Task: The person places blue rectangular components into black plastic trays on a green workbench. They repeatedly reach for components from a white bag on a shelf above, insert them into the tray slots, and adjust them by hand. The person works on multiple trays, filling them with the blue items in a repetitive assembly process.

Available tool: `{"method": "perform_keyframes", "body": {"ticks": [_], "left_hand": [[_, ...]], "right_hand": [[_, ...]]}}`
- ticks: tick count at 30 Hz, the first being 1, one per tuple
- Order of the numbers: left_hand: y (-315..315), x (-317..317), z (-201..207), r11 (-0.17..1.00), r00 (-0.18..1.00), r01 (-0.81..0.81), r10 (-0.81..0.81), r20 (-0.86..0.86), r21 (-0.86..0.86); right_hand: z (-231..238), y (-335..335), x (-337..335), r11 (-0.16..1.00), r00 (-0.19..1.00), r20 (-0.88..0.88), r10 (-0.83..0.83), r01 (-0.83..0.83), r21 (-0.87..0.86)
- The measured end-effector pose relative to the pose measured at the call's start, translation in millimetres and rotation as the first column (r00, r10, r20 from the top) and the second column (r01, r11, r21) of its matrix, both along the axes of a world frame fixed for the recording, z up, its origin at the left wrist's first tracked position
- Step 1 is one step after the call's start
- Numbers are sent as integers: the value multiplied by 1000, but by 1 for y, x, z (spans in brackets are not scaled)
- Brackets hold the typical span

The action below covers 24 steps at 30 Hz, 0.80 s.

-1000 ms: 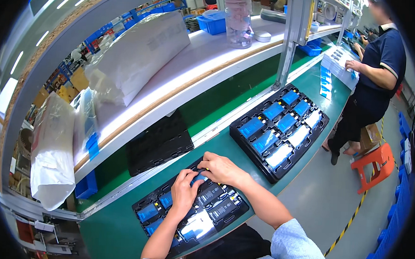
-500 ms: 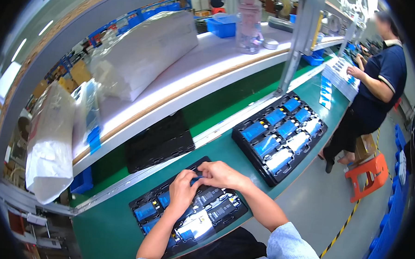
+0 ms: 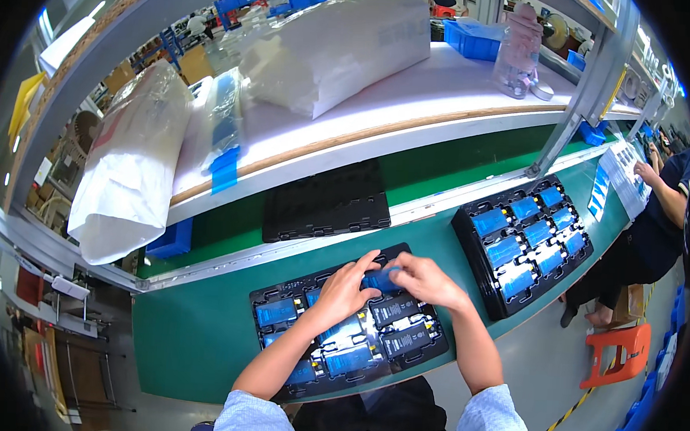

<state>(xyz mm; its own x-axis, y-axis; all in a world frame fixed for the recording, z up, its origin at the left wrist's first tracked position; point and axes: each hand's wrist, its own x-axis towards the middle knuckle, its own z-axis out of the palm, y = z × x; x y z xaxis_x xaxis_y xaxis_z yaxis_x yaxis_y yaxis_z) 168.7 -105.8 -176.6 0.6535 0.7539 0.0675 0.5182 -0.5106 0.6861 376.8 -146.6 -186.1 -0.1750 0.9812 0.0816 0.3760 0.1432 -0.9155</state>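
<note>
A black moulded tray (image 3: 423, 364) of flat battery packs lies at the front of the green bench. Most of its packs have blue faces, while two at the right, including a black battery pack (image 3: 406, 338), show dark printed faces. My left hand (image 3: 347, 294) rests over the tray's far part, thumb and fingers apart around a blue-faced battery pack (image 3: 381, 280). At that pack's right end my right hand (image 3: 428, 282) is closed, thumb and fingertips pinched together. Whatever lies in the pinch is too small and blurred to tell.
To the right stands a stack of black trays (image 3: 489, 299) with blue-faced packs on top. An empty black tray (image 3: 326, 203) lies beneath the white shelf (image 3: 286, 153), which carries wrapped packages and a pink bottle (image 3: 517, 53). A co-worker (image 3: 660, 229) works at far right, near an orange stool (image 3: 617, 357).
My view has swung, so the bench sits differently in the picture. Both hands stay at the same far part of the tray; they have drawn slightly apart, and the blue-faced pack shows between them.
</note>
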Motion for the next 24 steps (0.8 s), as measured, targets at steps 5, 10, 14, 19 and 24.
{"method": "perform_keyframes", "body": {"ticks": [5,10,14,19,24], "left_hand": [[-11,-19,7,999,992,-46,44,119,19],[-21,-33,-4,997,994,-74,71,81,31],[-26,-30,-7,989,993,-109,104,49,100],[-25,-32,-12,969,987,-130,105,125,212],[-23,-32,-14,963,987,-122,93,130,239]], "right_hand": [[18,1,21,971,928,-348,-135,54,-235],[18,3,27,935,963,-204,-177,100,-341],[10,8,18,914,981,-126,-146,85,-397],[12,12,6,924,988,-3,-157,146,-354],[6,12,2,944,984,11,-176,172,-282]]}}
